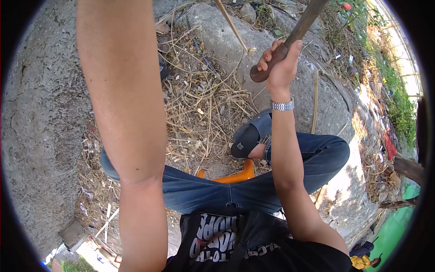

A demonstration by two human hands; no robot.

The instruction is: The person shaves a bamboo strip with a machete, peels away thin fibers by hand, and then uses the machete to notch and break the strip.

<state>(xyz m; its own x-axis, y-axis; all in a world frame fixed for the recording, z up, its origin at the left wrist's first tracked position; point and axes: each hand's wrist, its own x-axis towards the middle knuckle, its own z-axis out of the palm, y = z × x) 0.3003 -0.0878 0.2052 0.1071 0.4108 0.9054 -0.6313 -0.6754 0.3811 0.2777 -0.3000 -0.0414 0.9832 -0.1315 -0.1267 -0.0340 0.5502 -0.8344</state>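
Observation:
My right hand (pixel 284 69) is wrapped round the brown, knob-ended handle of a machete (pixel 307 21). Its long, dark blade runs up and out of the top right of the head view, so the tip is hidden. A metal watch band (pixel 283 106) circles that wrist. My left forearm (pixel 124 90) stretches up the left side, and the hand lies beyond the top edge. Between the arms, a thin split bamboo strip (pixel 232 25) slants down from the top edge to a bent, frayed end near the big rock (pixel 217 34).
Dry strips and shavings (pixel 204 113) litter the ground before my sandalled foot (pixel 247 140). An orange plastic seat (pixel 238 176) shows under my legs. A rough concrete wall (pixel 41 113) stands at the left. At the far lower right is a person in yellow (pixel 361 261).

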